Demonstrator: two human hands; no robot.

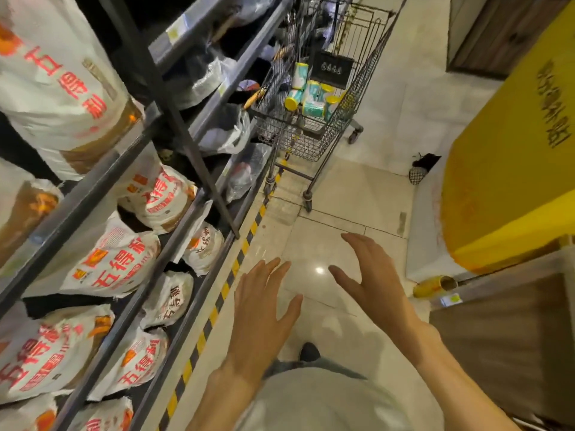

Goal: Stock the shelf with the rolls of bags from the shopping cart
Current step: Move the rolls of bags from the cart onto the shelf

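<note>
From the head camera, both hands are empty and spread: the left hand (264,309) is flat with fingers straight, the right hand (373,278) is open with fingers splayed, both held out over the tiled floor (351,194) and touching nothing. The rolls of bags (311,94), green-and-white with yellow ends, lie in the basket of the shopping cart (314,119), which stands well ahead down the aisle, close against the shelf (199,141) on the left. Nothing is in hand, so the task looks barely begun or between trips. The likely troubles, as I judge them: the cart is well out of reach, so the person must walk to it, and a yellow roll (434,286) lying on the floor by the right-hand display could be stepped on or kicked. The rolls are round and lie loosely heaped; grabbing several at once may let one slip. The shelf near the cart is crowded with plastic-wrapped goods, and the white sacks (115,262) fill the nearer bays, so free space looks scarce.
</note>
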